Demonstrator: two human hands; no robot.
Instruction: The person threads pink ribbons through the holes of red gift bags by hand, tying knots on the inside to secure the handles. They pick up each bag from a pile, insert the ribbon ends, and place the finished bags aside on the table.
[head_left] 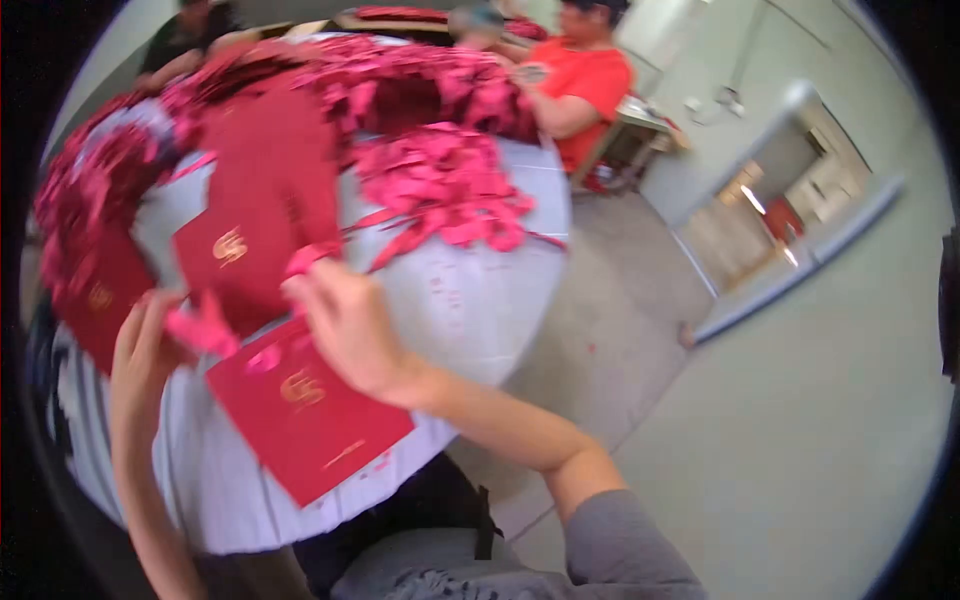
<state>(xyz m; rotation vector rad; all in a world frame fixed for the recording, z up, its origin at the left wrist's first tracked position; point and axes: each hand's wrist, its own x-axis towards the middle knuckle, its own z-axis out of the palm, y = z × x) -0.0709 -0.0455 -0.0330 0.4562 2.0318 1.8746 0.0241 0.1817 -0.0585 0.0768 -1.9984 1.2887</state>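
A flat dark-red paper bag [310,420] with a gold emblem lies at the near edge of the table in front of me. Over its top edge, a bright pink ribbon [205,327] is stretched out in loops. My left hand [148,345], left of the bag, has its fingers closed on one part of the ribbon. Above the bag's upper right side, my right hand [345,325] pinches another part between thumb and fingers. Whether the ribbon is knotted is blurred. Just beyond, a stack of similar red bags [255,215] spreads away from me.
A pile of pink ribbons [440,185] sits right of the stack. Heaps of ribboned bags [420,85] line the far side of the pale-covered table [470,315]. A person in a red shirt [585,80] is at the far right; another person [185,40] is far left.
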